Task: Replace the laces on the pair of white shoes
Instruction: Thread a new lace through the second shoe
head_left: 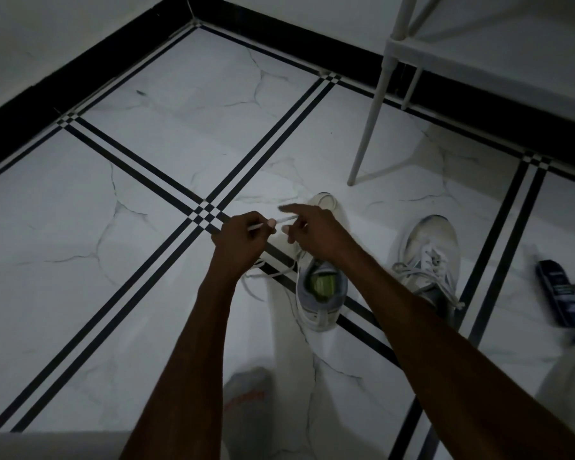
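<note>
Early stage, probably: left hand (238, 242) pinching lace (281, 220) over near shoe (321, 287); right hand (312, 232) loosely apart; far shoe (430, 257) fully laced.

On the white marble-look tiled floor (166, 154) a white lace-up trainer (321, 287) sits under the person's two hands, its toe pointing away. The left hand (241, 240) is beside the right hand (316, 230), a thin white lace (281, 220) running between them. A second white laced trainer (429, 257) lies to the right, a dark blue carton (560, 293) farther right. Behind stands a white metal-legged stand (372, 121).
</note>
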### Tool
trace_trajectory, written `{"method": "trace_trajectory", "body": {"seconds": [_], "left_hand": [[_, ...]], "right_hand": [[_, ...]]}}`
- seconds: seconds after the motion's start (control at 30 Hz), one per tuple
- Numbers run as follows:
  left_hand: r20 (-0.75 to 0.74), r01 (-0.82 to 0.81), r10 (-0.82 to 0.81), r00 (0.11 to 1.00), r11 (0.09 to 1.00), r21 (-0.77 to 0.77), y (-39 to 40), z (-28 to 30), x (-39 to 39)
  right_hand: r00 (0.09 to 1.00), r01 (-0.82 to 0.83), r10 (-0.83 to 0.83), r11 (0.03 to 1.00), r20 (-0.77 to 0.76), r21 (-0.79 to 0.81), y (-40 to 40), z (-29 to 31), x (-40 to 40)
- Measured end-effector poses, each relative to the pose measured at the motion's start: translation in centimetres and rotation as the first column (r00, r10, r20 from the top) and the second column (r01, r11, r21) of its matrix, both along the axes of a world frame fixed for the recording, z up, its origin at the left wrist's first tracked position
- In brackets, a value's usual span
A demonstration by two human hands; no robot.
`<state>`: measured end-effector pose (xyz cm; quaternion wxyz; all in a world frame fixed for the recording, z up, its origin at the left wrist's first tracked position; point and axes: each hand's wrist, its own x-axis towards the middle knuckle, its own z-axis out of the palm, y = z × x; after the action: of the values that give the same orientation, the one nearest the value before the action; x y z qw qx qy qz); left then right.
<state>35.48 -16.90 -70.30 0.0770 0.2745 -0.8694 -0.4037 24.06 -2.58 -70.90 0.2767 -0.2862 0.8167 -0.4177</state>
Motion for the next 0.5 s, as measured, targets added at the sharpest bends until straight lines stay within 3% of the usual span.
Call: {"method": "trace_trajectory", "body": {"seconds": [0.17,0.23,0.37,0.5], "left_hand": [[-0.089,-0.057,0.06,0.994,0.998,0.035,-0.2,0.0,0.1],[-0.132,-0.149,0.168,0.977,0.979,0.142,-0.4,0.0,0.4],[-0.146,-0.254,0.378,0.914,0.815,0.521,0.4,0.2,0.1],[-0.192,-0.177,0.437,0.879,0.672,0.719,1.6,0.6,-1.0]], "right_hand": [[1.0,0.014,-0.014,1.0,0.016,0.017,-0.3,-0.5,0.2],[0.998,0.016,-0.018,1.0,0.066,0.02,-0.1,-0.8,0.4],[0.996,0.016,-0.019,0.999,0.084,0.028,-0.1,-1.0,0.8],[0.981,0.067,-0.069,0.998,0.179,0.016,1.1,-0.6,0.2]]}}
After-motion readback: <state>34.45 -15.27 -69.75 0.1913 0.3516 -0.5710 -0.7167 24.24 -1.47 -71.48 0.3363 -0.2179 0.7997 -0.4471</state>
